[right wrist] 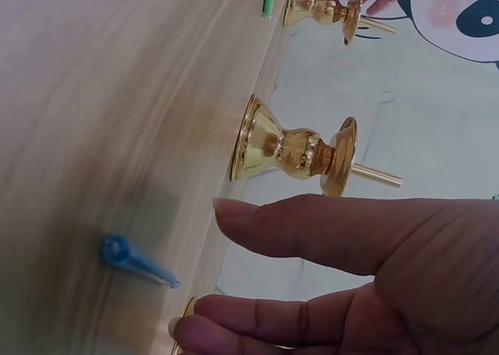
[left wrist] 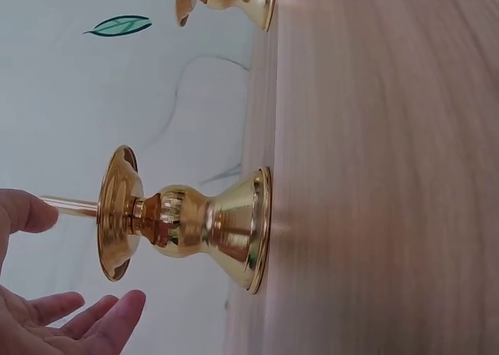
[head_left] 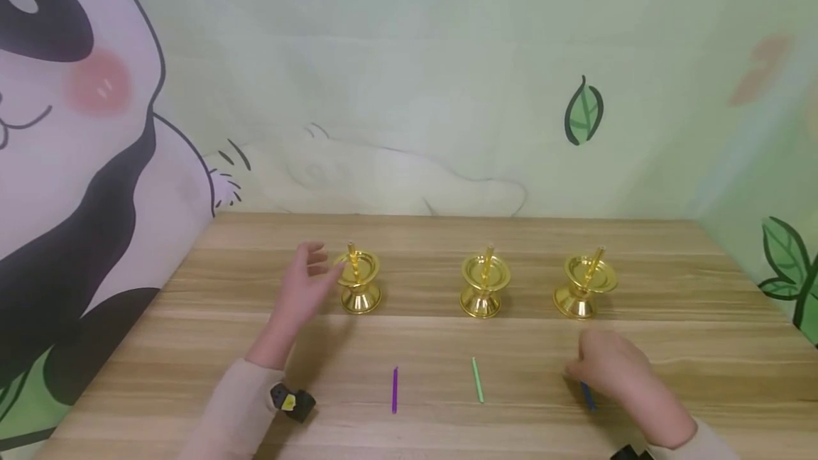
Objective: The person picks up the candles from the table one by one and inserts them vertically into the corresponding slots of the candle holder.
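Observation:
Three gold candle holders, each with a shallow dish and a thin upright tube, stand in a row. My left hand (head_left: pixel 307 282) is beside the left holder (head_left: pixel 361 298). In the left wrist view its thumb is by the tube (left wrist: pixel 74 207) and its other fingers spread below the dish, not gripping. Over a thin blue candle (head_left: pixel 589 397) hovers my right hand (head_left: pixel 610 364), in front of the right holder (head_left: pixel 575 302). In the right wrist view, thumb and fingers stand apart, with the blue candle (right wrist: pixel 140 263) lying on the table just beyond the fingertips.
A thin purple candle (head_left: pixel 395 390) and a thin green candle (head_left: pixel 478 380) lie on the wooden table (head_left: pixel 434 343) between my arms. Behind them stands the middle holder (head_left: pixel 481 302). A backdrop (head_left: pixel 409 91) printed with a panda and leaves rises at the table's far edge.

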`<state>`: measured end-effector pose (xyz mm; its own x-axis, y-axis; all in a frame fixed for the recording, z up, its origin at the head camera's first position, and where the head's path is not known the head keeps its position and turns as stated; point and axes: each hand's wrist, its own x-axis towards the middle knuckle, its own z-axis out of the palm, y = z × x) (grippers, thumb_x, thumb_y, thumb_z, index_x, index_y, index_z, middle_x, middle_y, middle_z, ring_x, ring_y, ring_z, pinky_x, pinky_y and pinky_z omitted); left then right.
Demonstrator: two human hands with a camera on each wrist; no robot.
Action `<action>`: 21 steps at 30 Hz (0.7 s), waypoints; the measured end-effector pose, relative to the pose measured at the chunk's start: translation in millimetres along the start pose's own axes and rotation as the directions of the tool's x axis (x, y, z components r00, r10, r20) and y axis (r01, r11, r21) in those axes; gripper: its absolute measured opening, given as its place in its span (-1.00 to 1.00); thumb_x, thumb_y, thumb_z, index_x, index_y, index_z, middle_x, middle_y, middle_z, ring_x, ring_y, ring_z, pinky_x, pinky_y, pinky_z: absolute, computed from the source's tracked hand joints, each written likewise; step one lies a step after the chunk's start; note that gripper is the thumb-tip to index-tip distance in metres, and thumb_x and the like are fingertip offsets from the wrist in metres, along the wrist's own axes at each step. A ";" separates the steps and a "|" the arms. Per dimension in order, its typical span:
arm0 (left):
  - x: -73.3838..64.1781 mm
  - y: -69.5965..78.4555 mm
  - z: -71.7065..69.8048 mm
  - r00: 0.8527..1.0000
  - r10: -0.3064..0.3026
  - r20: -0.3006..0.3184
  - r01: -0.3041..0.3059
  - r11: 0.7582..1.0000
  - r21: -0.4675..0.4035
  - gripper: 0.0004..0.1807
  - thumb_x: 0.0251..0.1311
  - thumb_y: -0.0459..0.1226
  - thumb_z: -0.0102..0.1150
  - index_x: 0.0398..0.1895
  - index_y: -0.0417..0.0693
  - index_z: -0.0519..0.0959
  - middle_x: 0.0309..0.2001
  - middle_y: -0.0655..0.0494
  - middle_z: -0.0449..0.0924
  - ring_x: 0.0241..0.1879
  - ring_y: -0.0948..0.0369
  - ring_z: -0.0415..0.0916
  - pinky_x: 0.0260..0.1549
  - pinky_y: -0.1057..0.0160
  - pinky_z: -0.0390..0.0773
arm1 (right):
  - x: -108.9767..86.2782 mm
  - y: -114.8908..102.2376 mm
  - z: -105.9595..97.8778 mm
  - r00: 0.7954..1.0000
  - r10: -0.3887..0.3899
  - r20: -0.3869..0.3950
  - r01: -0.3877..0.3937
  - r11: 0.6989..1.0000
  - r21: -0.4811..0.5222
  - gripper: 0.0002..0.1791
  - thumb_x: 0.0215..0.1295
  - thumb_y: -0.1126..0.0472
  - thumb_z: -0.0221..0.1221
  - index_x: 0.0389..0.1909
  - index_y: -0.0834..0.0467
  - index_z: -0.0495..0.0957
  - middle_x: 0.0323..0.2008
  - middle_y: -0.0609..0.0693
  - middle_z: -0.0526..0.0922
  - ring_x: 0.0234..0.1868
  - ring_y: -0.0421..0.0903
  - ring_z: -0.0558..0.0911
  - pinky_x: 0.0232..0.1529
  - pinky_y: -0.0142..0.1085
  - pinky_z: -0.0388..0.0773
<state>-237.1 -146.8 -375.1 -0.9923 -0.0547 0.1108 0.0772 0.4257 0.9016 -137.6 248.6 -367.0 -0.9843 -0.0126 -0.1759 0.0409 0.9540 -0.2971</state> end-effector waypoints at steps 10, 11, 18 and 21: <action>2.2 -3.3 -1.8 0.997 -0.071 0.003 0.071 0.995 -0.073 -0.41 0.22 -0.29 0.16 0.26 -0.35 0.25 0.17 -0.33 0.38 0.13 -0.15 0.41 0.11 0.03 0.52 | 1.8 2.8 4.5 1.000 -0.020 0.015 0.020 1.000 -0.023 -0.69 -0.05 0.19 0.26 -0.79 0.12 0.35 -0.74 -0.05 0.40 -0.68 -0.11 0.35 -0.67 -0.33 0.26; 1.9 -3.4 -1.6 0.997 -0.075 0.009 0.076 0.994 -0.081 -0.43 0.22 -0.31 0.15 0.25 -0.37 0.26 0.17 -0.34 0.39 0.11 -0.15 0.43 0.08 0.06 0.54 | 1.9 3.1 5.0 1.000 -0.022 0.014 0.022 1.000 -0.023 -0.69 -0.05 0.20 0.26 -0.80 0.12 0.35 -0.75 -0.06 0.40 -0.69 -0.12 0.35 -0.68 -0.33 0.26; 2.0 -4.6 -0.8 0.990 -0.128 0.060 0.136 0.976 -0.168 -0.50 0.21 -0.40 0.10 0.21 -0.43 0.30 0.15 -0.33 0.40 -0.12 0.14 0.54 -0.12 0.39 0.59 | 4.8 5.9 7.4 0.999 -0.036 0.016 0.037 0.999 -0.033 -0.79 -0.09 0.27 0.20 -0.74 0.13 0.36 -0.72 -0.06 0.42 -0.65 -0.11 0.38 -0.65 -0.29 0.30; 2.8 -5.2 0.1 0.987 -0.139 0.076 0.153 0.960 -0.235 -0.52 0.22 -0.46 0.07 0.19 -0.48 0.30 0.13 -0.35 0.38 -0.24 0.32 0.51 -0.16 0.44 0.60 | 6.6 6.9 7.3 0.999 -0.043 0.025 0.044 0.998 -0.043 -0.81 -0.06 0.28 0.22 -0.67 0.15 0.38 -0.67 -0.04 0.44 -0.61 -0.10 0.42 -0.62 -0.26 0.36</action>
<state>-240.3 -149.0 -379.5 -0.9979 -0.0449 -0.0474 -0.0551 0.1881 0.9806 -142.6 252.9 -377.1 -0.9807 -0.0607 -0.1861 -0.0096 0.9645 -0.2640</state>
